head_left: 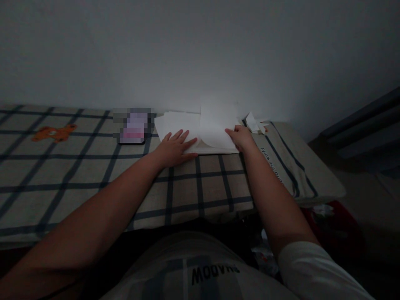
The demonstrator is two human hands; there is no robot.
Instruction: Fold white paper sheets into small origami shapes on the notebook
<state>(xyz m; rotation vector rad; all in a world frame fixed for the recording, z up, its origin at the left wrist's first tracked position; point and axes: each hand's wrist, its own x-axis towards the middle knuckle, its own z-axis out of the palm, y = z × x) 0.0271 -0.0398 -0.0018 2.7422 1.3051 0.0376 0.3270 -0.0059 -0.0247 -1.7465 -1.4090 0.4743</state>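
White sheets of paper [183,122] lie on the checked cloth near the wall. My left hand [176,148] rests flat on their lower left part, fingers spread. On the right, a sheet of paper [217,121] bends up in a curve at its lower edge. My right hand [240,137] is closed at that sheet's right edge, thumb and fingers pinching it. Whether the pinch takes in more than one layer is hidden. Just beyond the right hand lie torn scraps of white paper [253,123].
A phone-like object [135,127], partly blurred out, lies left of the papers. An orange bear figure [54,133] is farther left on the checked tablecloth [81,173]. The wall [193,50] stands directly behind. A red bin [336,229] holding litter sits below the right edge.
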